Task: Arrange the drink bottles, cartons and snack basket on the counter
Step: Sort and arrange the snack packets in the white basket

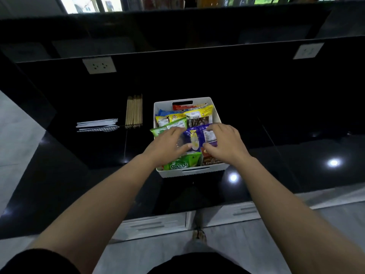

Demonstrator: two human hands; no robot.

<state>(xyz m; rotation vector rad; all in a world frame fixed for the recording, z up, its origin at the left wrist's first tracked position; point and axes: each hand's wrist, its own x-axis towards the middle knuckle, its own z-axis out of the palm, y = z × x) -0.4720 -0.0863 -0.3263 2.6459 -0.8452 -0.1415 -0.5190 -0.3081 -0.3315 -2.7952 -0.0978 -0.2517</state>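
White snack basket (216, 113), purple packet (194, 136), green packet (182, 164), yellow packet (199, 113), glossy black counter (276, 115)

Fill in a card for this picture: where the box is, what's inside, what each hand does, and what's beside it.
Place: black counter
Box: white snack basket, standing on the counter
Inside: colourful snack packets; purple snack packets in the middle, green packet at the near end
Left hand: grips the purple snack packets from the left
Right hand: pinches them from the right
Beside the basket: wooden sticks and white wrapped sticks, to its left
Wall: white socket
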